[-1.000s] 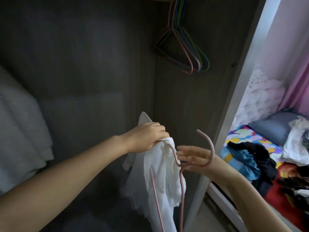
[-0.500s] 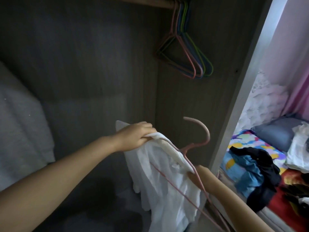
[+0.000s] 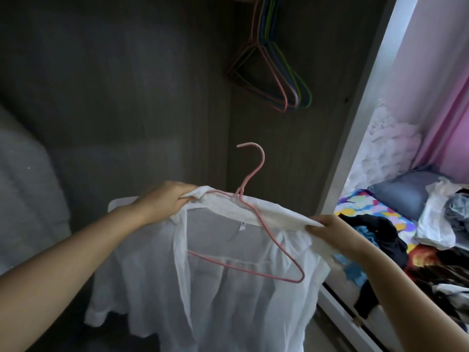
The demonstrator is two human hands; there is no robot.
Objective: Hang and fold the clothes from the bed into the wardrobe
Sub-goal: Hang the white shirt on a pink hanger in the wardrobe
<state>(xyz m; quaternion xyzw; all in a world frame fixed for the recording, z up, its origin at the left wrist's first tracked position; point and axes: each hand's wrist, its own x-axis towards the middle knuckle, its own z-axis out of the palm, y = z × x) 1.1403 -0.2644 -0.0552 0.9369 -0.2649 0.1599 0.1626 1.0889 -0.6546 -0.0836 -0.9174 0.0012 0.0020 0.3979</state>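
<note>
A thin white shirt (image 3: 228, 288) hangs spread in front of the open wardrobe, with a pink wire hanger (image 3: 256, 214) inside its neck opening and the hook pointing up. My left hand (image 3: 165, 201) grips the shirt's left shoulder at the collar. My right hand (image 3: 332, 232) pinches the right end of the collar. Several empty coloured hangers (image 3: 276, 72) hang from the wardrobe rail at the top. A pile of clothes (image 3: 406, 237) lies on the bed at the right.
The dark wardrobe back wall (image 3: 114, 85) fills the left and centre. A pale grey garment (image 3: 28, 199) hangs at the far left. The wardrobe's light frame (image 3: 365, 102) stands between the wardrobe and the bed. A grey pillow (image 3: 403, 191) lies by the pink wall.
The shirt went from a bunched bundle to spread wide between both hands. My right hand left the hanger and took the collar's right end. The hook now points up.
</note>
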